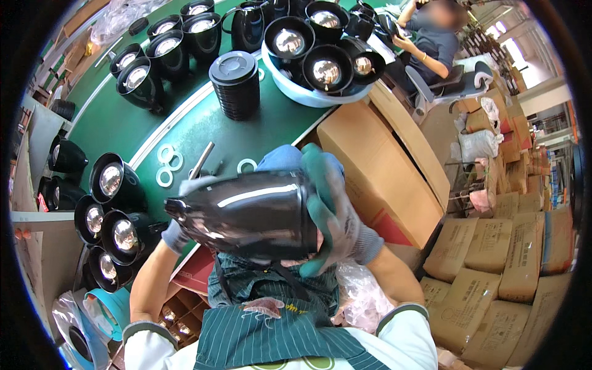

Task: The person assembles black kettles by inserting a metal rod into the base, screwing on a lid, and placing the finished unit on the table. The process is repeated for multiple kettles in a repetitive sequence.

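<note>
Black pot body (pixel 246 216) mid-frame, lying sideways, spout end to the left, between both hands above the worktop's near edge. Right hand (pixel 333 213), gloved, clamped on its wide end. Left hand (pixel 198 184) at the spout end, blurred and mostly behind the pot; can't tell how closed. Metal rod (pixel 204 159) just beside the left hand; held or lying, unclear.

Progress, as judged: this piece is mid-handling, not set down; its inside isn't visible, so can't tell if it's lined. Pots upper left (pixel 166 49), left (pixel 111 179) and in the pale blue basin (pixel 299 96) show shiny silver insides, mouths uncovered. Stacked black lids (pixel 234 86) at upper centre, none on those pots. White rings (pixel 164 177) loose on the green worktop (pixel 277 126), so apparently unused.
</note>
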{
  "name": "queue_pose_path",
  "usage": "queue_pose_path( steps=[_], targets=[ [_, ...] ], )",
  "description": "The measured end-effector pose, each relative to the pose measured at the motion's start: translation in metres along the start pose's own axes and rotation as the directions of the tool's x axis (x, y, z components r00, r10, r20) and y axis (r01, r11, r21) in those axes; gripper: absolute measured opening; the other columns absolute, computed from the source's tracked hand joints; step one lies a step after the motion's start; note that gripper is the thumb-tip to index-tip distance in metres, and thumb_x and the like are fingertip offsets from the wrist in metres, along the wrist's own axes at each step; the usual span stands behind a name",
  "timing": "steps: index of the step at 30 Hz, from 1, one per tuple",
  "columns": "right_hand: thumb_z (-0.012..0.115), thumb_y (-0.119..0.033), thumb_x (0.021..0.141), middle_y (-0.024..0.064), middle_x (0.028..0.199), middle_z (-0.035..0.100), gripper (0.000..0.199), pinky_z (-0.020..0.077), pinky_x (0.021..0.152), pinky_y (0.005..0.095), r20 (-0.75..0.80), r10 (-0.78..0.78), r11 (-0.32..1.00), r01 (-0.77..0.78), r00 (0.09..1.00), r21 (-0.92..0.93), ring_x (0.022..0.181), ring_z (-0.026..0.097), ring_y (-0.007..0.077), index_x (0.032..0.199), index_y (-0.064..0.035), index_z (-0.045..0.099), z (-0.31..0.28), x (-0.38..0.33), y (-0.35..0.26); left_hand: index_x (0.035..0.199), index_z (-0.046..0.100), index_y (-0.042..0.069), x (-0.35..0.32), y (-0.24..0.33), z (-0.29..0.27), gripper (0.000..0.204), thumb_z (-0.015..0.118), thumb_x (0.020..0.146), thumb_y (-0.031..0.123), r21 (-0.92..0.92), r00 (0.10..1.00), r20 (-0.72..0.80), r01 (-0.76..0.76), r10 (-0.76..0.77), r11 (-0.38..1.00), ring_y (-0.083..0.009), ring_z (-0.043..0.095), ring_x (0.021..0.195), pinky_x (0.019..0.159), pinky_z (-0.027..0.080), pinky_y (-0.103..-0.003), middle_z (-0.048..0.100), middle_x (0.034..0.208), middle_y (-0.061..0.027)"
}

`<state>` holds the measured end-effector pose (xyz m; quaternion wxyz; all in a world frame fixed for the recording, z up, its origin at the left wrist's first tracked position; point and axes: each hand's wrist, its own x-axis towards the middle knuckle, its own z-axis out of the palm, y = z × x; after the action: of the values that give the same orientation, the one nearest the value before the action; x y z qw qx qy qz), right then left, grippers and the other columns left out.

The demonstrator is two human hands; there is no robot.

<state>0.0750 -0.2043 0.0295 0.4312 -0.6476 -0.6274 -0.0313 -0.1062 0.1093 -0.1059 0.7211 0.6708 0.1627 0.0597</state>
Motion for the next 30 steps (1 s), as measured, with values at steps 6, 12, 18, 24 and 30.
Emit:
queue_pose_path(
  steps=[6, 12, 18, 24, 30],
  targets=[
    [0.05, -0.044, 0.109, 0.0204, 0.158, 0.042, 0.068, 0.0346, 0.12, 0.0408, 0.067, 0.611, 0.559, -0.49, 0.789, 0.669, 0.145, 0.045, 0.0304, 0.159, -0.0002, 0.034, 0.009, 0.032, -0.021, 0.104, 0.075, -0.003, -0.013, 0.103, 0.035, 0.036, 0.08, 0.08, 0.024, 0.563, 0.876, -0.107, -0.336, 0.47, 0.755, -0.0238, 0.075, 0.091, 0.088, 0.059, -0.034, 0.076, 0.098, -0.013],
    [0.064, -0.034, 0.103, 0.0111, 0.14, 0.056, 0.053, 0.0448, 0.11, 0.0399, 0.041, 0.928, 0.234, -0.664, 0.371, 0.71, 0.13, 0.056, 0.0257, 0.144, -0.0037, 0.051, 0.047, -0.033, 0.007, 0.103, 0.077, 0.007, 0.0, 0.151, 0.032, 0.024, 0.075, 0.082, 0.019, 0.676, 0.472, 0.489, -0.737, 0.734, 0.024, -0.0306, 0.077, 0.094, 0.088, 0.061, -0.042, 0.077, 0.1, -0.0128],
    [0.079, -0.038, 0.086, 0.0148, 0.162, 0.037, 0.097, 0.0322, 0.122, 0.0446, 0.276, 0.762, 0.061, -0.49, 0.586, 0.87, 0.147, 0.041, 0.0283, 0.161, -0.0045, 0.028, 0.022, -0.004, -0.018, 0.119, 0.071, -0.003, 0.0, 0.033, 0.009, 0.031, 0.069, 0.092, 0.011, -0.11, 0.993, 0.018, -0.111, 0.113, 0.988, -0.0212, 0.07, 0.1, 0.089, 0.058, -0.033, 0.074, 0.111, -0.0093],
    [0.096, -0.026, 0.07, 0.0118, 0.149, 0.049, 0.107, 0.0379, 0.118, 0.0446, 0.06, 0.604, 0.491, -0.43, 0.795, 0.757, 0.14, 0.048, 0.0271, 0.155, -0.0056, 0.034, 0.02, -0.018, -0.011, 0.099, 0.075, -0.001, -0.001, 0.154, 0.048, 0.031, 0.08, 0.077, 0.022, 0.69, 0.536, 0.363, -0.705, 0.762, 0.168, -0.0304, 0.078, 0.092, 0.086, 0.06, -0.037, 0.078, 0.101, -0.0161],
    [0.058, -0.087, 0.082, 0.0289, 0.167, 0.019, 0.118, 0.03, 0.119, 0.0632, 0.031, 0.363, 0.899, -0.359, 0.931, 0.253, 0.152, 0.025, 0.0502, 0.168, -0.0194, 0.012, 0.01, -0.021, -0.009, 0.106, 0.073, -0.003, -0.004, 0.082, 0.041, 0.033, 0.08, 0.078, 0.013, 0.134, 0.99, -0.088, -0.1, 0.112, 0.986, -0.0199, 0.074, 0.091, 0.087, 0.059, -0.033, 0.077, 0.1, -0.011]
  ],
)
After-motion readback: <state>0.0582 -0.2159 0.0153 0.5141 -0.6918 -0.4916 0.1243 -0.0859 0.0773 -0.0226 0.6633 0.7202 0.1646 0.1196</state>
